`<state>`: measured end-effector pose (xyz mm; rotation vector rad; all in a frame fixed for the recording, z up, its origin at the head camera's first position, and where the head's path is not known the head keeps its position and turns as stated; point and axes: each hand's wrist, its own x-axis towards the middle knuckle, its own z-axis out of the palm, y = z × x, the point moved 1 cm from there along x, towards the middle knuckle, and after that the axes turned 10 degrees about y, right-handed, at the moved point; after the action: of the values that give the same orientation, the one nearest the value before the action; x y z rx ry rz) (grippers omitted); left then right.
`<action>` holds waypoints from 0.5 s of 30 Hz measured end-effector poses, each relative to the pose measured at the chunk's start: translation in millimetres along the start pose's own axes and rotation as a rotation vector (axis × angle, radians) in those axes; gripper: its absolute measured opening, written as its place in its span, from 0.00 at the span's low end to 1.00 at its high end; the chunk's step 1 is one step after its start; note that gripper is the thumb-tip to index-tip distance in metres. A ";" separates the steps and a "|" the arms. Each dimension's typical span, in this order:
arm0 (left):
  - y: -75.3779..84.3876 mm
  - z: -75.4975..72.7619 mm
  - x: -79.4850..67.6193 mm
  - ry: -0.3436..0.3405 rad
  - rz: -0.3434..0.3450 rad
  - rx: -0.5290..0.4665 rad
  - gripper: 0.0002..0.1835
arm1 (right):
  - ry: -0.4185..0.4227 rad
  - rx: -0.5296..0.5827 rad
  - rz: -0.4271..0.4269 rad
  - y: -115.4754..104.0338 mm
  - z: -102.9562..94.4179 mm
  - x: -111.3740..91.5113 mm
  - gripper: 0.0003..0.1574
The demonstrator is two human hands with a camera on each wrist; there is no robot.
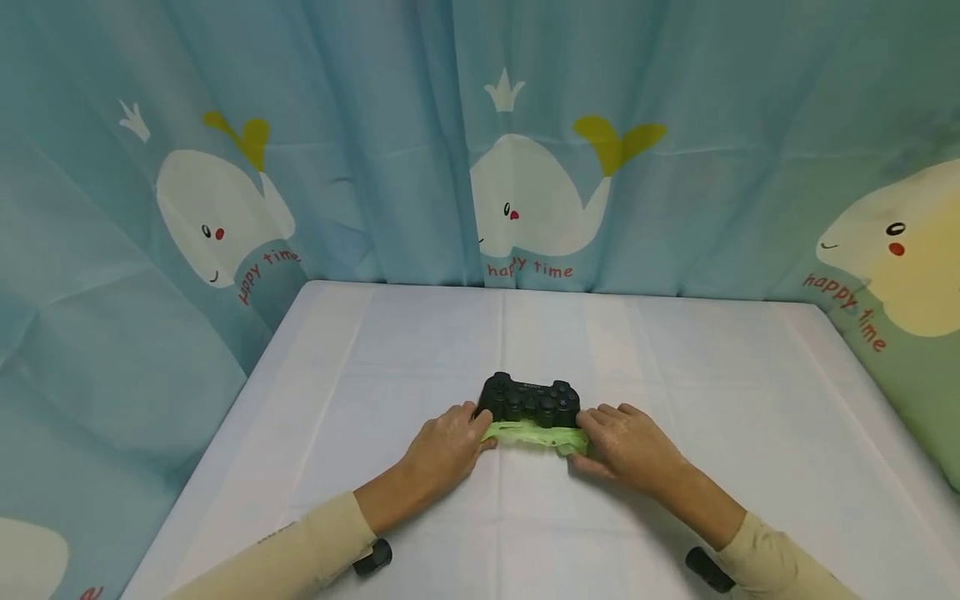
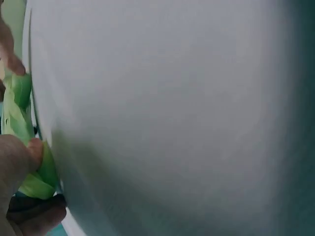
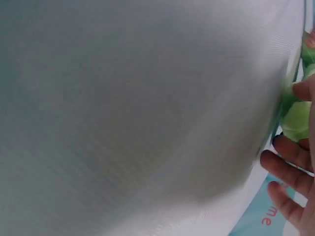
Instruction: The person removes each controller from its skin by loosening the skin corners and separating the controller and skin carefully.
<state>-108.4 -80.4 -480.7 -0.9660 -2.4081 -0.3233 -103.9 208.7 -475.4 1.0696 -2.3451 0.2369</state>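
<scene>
A black game controller (image 1: pixel 528 402) lies at the middle of the white table in the head view. Along its near side runs a thin, crumpled light green sheet (image 1: pixel 534 435); whether it is plastic or cloth I cannot tell. My left hand (image 1: pixel 450 446) pinches the sheet's left end, with the thumb over it in the left wrist view, where the green sheet (image 2: pixel 17 120) shows bunched. At the other end, my right hand (image 1: pixel 626 446) pinches the sheet beside the controller's right grip. In the right wrist view, the thumb lies on the green sheet (image 3: pixel 298 120).
A white cloth (image 1: pixel 390 350) covers the table. Blue curtains (image 1: pixel 390 150) with whale prints hang along its back and left side, and a greenish curtain (image 1: pixel 900 400) at the right. Dark devices show under each sleeve, such as the left wrist device (image 1: pixel 372 557).
</scene>
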 end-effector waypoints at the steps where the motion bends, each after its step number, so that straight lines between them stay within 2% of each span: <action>1: -1.4 0.3 0.3 0.011 0.019 0.011 0.20 | 0.016 0.001 -0.021 0.2 1.0 0.1 0.25; 4: -5.0 0.7 1.6 0.019 0.060 0.016 0.20 | 0.073 0.007 -0.077 0.6 3.6 1.0 0.24; 7: -7.3 -0.6 3.2 -0.004 0.081 0.019 0.18 | 0.129 0.022 -0.110 0.8 5.3 2.6 0.26; 15: -12.1 -3.3 9.5 -0.074 0.056 0.041 0.18 | 0.195 0.082 -0.120 0.6 11.0 7.6 0.28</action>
<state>-121.4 -85.0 -473.1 -1.0420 -2.4390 -0.2207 -112.8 200.1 -480.4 1.1665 -2.1069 0.3771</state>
